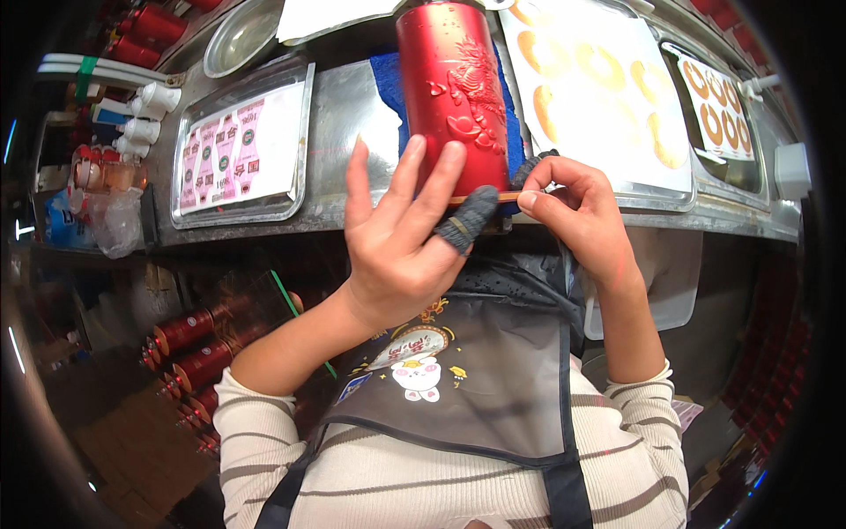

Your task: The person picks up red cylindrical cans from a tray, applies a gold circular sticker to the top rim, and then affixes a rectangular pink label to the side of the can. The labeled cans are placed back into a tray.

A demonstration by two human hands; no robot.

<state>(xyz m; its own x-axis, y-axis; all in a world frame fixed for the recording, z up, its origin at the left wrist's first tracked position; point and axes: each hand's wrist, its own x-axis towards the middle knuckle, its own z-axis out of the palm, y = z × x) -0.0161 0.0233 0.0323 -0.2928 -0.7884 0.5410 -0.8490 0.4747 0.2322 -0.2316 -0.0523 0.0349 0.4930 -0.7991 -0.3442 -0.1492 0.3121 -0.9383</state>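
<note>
A shiny red bottle with a raised dragon-like relief lies on a blue cloth, its near end toward me. My left hand has its fingers spread at the bottle's left side, two fingertips over the red surface. A grey finger cover sits on its thumb, which rests by the near end. My right hand pinches the right end of a thin orange-gold strip that runs along the bottle's near end. Another grey cover shows behind the right fingers. Whether the strip is stuck down is hidden.
On the left a clear tray holds a sheet of pink labels. To the right lie a white sheet with gold crescent stickers and a tray with ring-shaped ones. More red bottles stand below left. A metal bowl is behind.
</note>
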